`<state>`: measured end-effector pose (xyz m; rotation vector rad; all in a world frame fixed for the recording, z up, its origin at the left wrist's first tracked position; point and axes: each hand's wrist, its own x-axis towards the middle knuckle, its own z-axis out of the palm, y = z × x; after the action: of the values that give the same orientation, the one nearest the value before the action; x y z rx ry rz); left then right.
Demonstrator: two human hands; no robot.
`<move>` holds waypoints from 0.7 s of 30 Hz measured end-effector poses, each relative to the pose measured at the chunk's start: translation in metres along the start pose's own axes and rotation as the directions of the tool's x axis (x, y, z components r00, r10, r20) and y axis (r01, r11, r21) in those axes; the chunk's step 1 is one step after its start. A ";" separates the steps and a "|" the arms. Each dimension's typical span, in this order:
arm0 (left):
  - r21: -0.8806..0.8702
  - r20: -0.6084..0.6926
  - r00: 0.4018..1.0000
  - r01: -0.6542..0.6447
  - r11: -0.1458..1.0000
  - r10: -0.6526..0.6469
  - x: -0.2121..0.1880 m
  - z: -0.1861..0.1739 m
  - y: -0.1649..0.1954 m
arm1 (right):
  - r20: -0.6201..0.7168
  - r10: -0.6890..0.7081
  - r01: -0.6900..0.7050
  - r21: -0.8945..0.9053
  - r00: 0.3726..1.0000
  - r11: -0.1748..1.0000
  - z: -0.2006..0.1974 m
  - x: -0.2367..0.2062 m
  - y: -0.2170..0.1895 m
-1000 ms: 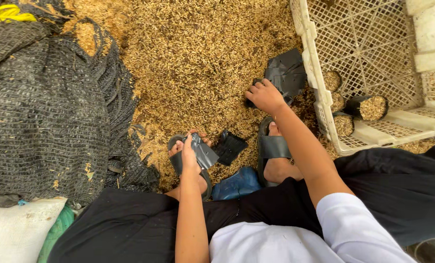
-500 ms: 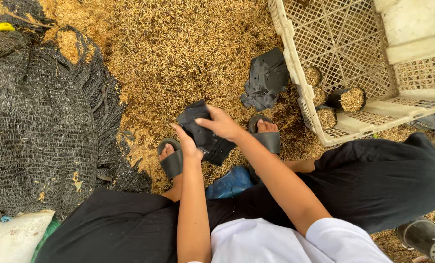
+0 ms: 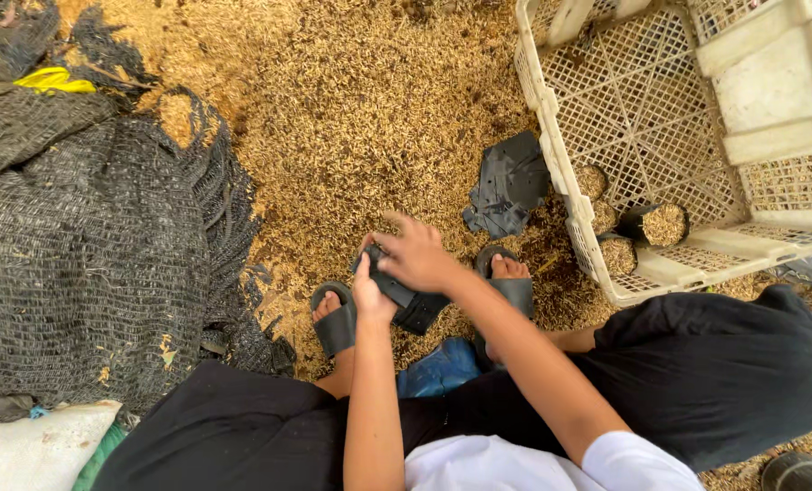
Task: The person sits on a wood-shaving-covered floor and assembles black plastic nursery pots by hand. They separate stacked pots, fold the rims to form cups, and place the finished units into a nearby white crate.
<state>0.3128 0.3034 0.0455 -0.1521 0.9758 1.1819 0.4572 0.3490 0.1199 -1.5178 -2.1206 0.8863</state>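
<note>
Both hands meet low over the husk-strewn ground, the left hand (image 3: 371,293) gripping a small black plastic bag (image 3: 404,298) from below while the right hand (image 3: 415,255) closes over its top, between the person's sandalled feet, the white crate (image 3: 551,145) well to the right.

Both forearms reach forward and meet between the person's sandalled feet. The left hand (image 3: 371,293) and right hand (image 3: 417,255) sit together, fingers curled closed around a small black bag (image 3: 404,300) held between them.
</note>
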 end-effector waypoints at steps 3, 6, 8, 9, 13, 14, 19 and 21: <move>-0.052 0.110 0.994 -0.009 0.999 0.015 -0.007 -0.022 0.006 | -0.097 0.210 -0.203 0.071 0.973 0.977 -0.036 0.015 0.067; -0.136 0.380 0.921 0.145 0.980 -0.084 -0.019 -0.047 0.023 | -0.084 0.407 -0.413 -0.295 0.909 0.862 -0.066 0.002 0.135; 0.044 0.284 0.950 0.121 0.992 -0.129 -0.027 -0.058 0.030 | -0.092 0.348 -0.346 -0.496 0.933 0.796 -0.075 -0.010 0.166; 0.133 0.232 0.962 0.113 0.985 -0.142 -0.029 -0.063 0.033 | -0.117 0.304 -0.314 -0.571 0.946 0.759 -0.076 -0.013 0.175; 0.167 0.143 0.967 0.187 0.968 -0.212 -0.036 -0.069 0.037 | 0.015 0.331 -0.208 -0.751 0.944 0.627 -0.070 -0.019 0.188; 0.135 0.194 0.961 0.172 0.976 -0.197 -0.036 -0.069 0.036 | 0.000 0.307 -0.196 -0.770 0.952 0.608 -0.069 -0.018 0.187; 0.162 -0.049 0.992 0.120 0.979 -0.113 -0.025 -0.058 0.030 | 0.075 0.423 -0.260 -0.689 0.903 0.677 -0.088 -0.004 0.182; 0.117 -0.117 0.993 0.025 0.993 -0.011 -0.016 -0.047 0.026 | 0.235 0.618 -0.475 -0.458 0.751 0.751 -0.101 0.007 0.185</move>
<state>0.2641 0.2758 0.0383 -0.1359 1.1417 1.1046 0.6473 0.4228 0.0655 -2.4507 -2.2040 1.0785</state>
